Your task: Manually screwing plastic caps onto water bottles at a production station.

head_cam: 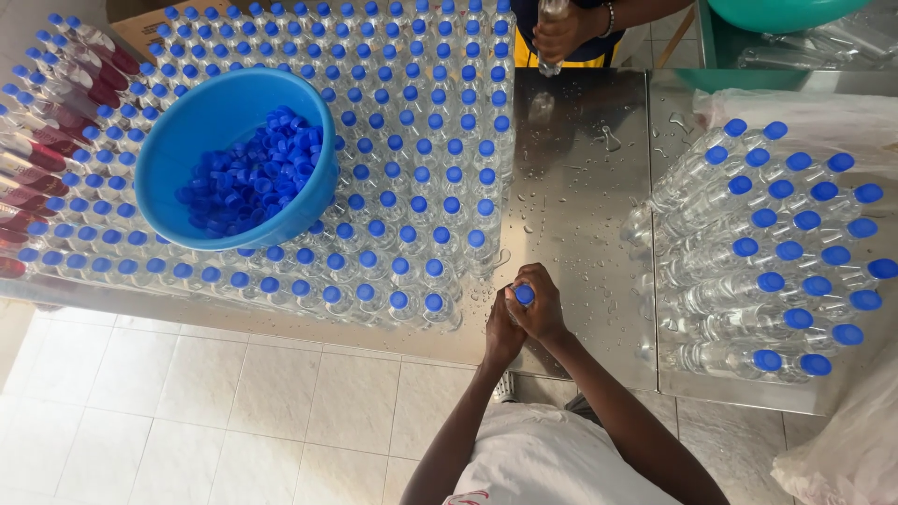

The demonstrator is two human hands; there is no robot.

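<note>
A steel table (580,187), wet with scattered drops, carries nearly everything here. Most of its left part is covered by a big block of upright clear bottles (412,168) with blue caps, packed cap to cap. At the far left edge of that block stand some bottles with dark red contents (37,140). On the right lies a stack of capped bottles (748,252) on their sides, caps facing right, with clear plastic bags (804,108) beside it above and below. A blue bowl (187,122) rests on top of the upright bottles, tilted, holding a heap of loose blue caps (253,178).

At the near edge of the table, just right of the upright block, both hands close on one small bottle (525,295), of which only the blue cap shows. The left hand (502,332) wraps the body from the side; the right hand (543,304) curls over the top, fingers tight about the cap.

Across the table, another person's hand (561,33) holds a bottle upright.
</note>
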